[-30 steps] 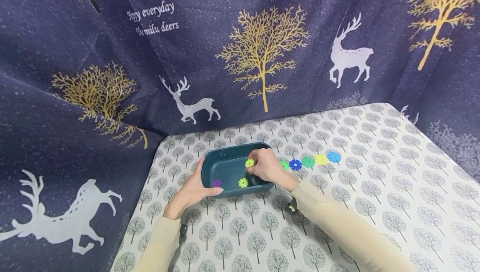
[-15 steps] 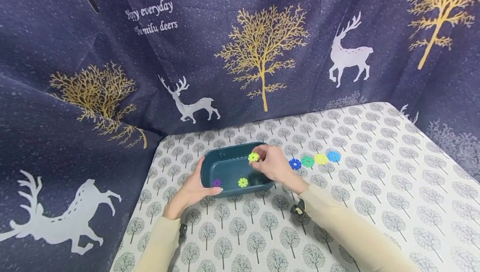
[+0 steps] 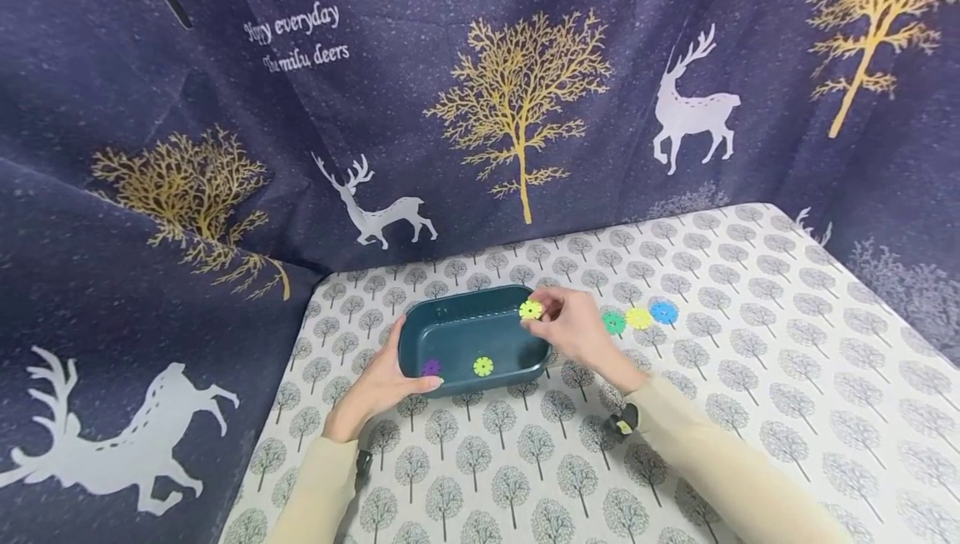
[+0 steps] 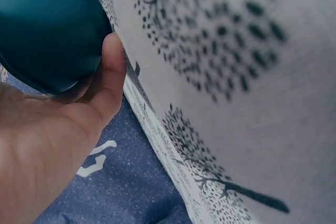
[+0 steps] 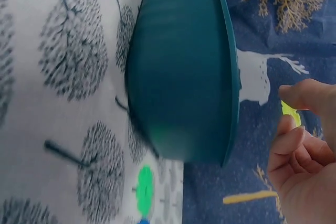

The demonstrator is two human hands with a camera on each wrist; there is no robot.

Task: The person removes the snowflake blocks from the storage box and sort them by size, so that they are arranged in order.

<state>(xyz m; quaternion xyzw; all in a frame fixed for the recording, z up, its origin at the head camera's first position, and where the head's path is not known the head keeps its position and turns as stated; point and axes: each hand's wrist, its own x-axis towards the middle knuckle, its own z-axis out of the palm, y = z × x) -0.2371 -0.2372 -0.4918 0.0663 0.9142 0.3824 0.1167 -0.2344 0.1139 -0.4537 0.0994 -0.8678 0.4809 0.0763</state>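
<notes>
Swinging rightward over the last second, the right hand (image 3: 573, 329) has brought its pinched yellow-green disc (image 3: 531, 311) above the teal basin (image 3: 476, 308)'s right end; we judge it lifted clear, leaving two discs (image 3: 483, 366) inside. The left hand (image 3: 378, 377) grips the basin's left end, some fingers hidden. We find the row of discs (image 3: 638, 318) on the counter (image 3: 787, 319) partly covered by the right hand.

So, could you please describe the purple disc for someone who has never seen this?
On the tree-print cloth sits a dark teal basin. Inside, at the end by the left hand, lies the toothed disc, its purple setting it apart from the yellow-green disc there.
</notes>
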